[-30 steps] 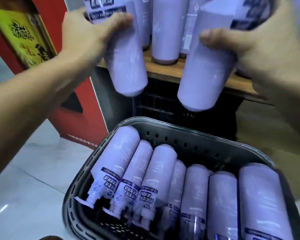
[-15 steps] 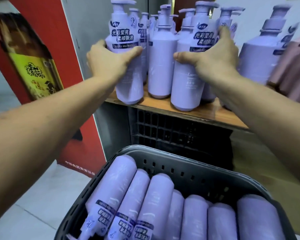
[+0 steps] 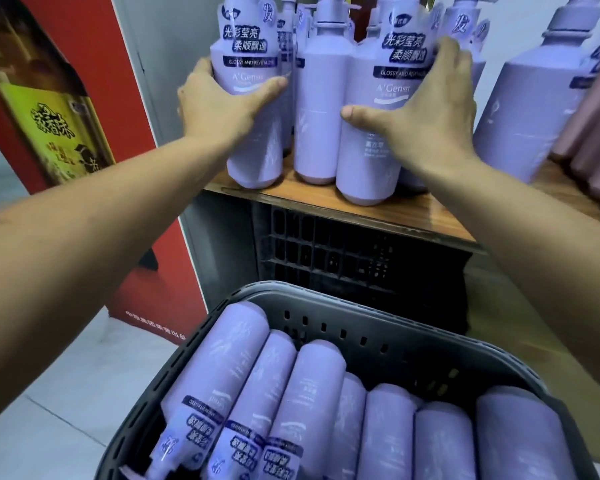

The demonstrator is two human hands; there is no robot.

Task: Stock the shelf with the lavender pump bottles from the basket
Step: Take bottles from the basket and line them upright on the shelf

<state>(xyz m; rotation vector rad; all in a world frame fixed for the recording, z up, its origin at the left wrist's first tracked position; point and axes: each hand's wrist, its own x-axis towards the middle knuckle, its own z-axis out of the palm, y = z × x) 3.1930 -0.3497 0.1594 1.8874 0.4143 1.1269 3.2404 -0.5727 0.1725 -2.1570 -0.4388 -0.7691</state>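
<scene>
Two lavender pump bottles stand upright at the front of the wooden shelf (image 3: 388, 211). My left hand (image 3: 219, 107) grips the left bottle (image 3: 248, 81) around its middle. My right hand (image 3: 426, 112) grips the right bottle (image 3: 371, 161), thumb in front and fingers round its far side. Several more lavender bottles (image 3: 317, 109) stand behind and between them. Below, the dark plastic basket (image 3: 388, 344) holds several lavender bottles (image 3: 222, 372) lying side by side, pumps toward me.
A red display stand with a yellow-green poster (image 3: 49, 126) rises at the left. A black crate (image 3: 343, 254) sits under the shelf. Another lavender bottle (image 3: 534, 109) and pinkish bottles (image 3: 589, 133) stand at the shelf's right. Pale floor tiles (image 3: 66, 393) lie at the lower left.
Both hands carried their bottles up from above the basket, turned them upright and set them on the shelf's front edge. Since half a second ago they sit slightly further in.
</scene>
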